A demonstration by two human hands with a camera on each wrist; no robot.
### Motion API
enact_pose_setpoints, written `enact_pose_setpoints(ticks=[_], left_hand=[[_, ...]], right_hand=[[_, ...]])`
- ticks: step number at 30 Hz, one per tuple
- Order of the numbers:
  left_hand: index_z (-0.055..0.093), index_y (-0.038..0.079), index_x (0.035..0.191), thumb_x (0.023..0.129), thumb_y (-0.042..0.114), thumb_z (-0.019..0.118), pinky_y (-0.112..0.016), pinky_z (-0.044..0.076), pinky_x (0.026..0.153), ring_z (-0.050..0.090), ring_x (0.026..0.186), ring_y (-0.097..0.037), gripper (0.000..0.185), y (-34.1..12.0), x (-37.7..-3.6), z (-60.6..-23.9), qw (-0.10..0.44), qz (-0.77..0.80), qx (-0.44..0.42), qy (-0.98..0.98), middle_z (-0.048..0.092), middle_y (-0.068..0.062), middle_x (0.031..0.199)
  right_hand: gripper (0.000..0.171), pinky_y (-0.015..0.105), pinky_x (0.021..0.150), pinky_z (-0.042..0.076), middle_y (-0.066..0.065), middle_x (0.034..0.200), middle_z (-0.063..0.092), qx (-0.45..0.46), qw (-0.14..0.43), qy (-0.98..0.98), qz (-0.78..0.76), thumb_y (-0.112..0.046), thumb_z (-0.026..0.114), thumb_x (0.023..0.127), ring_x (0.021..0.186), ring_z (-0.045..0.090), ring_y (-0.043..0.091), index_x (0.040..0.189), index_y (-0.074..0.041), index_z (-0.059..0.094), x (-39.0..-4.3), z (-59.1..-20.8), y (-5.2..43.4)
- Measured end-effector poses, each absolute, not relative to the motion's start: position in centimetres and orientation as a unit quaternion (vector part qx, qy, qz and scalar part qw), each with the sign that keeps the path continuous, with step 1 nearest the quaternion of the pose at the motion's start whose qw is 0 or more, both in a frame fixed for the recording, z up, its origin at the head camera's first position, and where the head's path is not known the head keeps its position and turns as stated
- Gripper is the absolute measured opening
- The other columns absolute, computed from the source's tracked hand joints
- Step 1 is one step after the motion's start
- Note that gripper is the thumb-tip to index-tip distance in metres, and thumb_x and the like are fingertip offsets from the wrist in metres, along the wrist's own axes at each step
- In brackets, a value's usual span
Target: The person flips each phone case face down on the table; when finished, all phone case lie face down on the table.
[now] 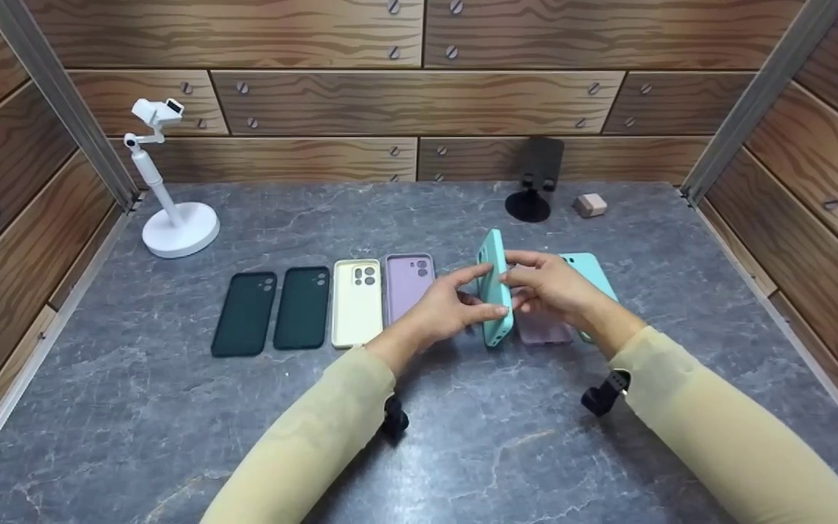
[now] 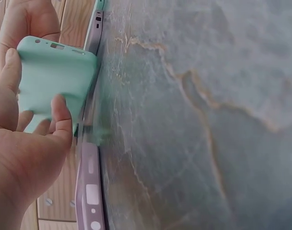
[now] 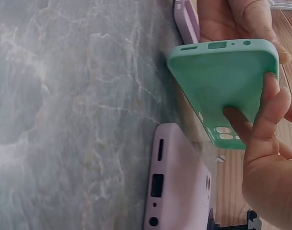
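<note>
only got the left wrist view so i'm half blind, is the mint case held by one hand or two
Observer: Two. In the head view the left hand and right hand both grip the mint case, stood on edge above the table.
Operator: what else is laid out
Observer: A row to the left: two dark green cases, a cream case and a lilac case.
Operator: anything under the right hand
Observer: A pale pink case lies flat there, with a second mint case beside it.
</note>
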State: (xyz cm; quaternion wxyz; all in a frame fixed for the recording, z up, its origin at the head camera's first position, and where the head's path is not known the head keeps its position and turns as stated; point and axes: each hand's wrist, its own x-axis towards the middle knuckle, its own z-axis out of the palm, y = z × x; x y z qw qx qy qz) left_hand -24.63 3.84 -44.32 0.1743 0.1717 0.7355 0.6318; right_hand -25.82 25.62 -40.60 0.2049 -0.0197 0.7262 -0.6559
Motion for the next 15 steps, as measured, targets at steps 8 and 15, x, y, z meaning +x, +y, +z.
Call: enact_pose_setpoints(ticks=[8, 15], left_hand=[[0.054, 0.025, 0.158, 0.091, 0.031, 0.088, -0.037, 0.059, 0.071, 0.069, 0.1, -0.018, 0.076, 3.4, -25.0, -43.9, 0.143, 0.612, 0.164, 0.76, 0.055, -0.007, 0.146], [0.051, 0.025, 0.159, 0.092, 0.027, 0.087, -0.042, 0.06, 0.089, 0.067, 0.117, -0.023, 0.076, 2.8, -25.3, -43.5, 0.15, 0.639, 0.156, 0.738, 0.06, -0.01, 0.148]], right_hand=[[0.061, 0.021, 0.052, 0.051, 0.009, 0.092, 0.079, -0.031, 0.193, 0.695, -0.692, -0.008, 0.062, 0.105, 0.059, 0.068, 0.011, 0.163, -0.008, 0.042, -25.5, -39.5, 26.1], [0.061, 0.022, 0.053, 0.05, 0.008, 0.098, 0.079, -0.047, 0.187, 0.667, -0.72, -0.006, 0.059, 0.106, 0.06, 0.066, 0.011, 0.164, -0.009, 0.04, -25.3, -39.0, 26.1]])
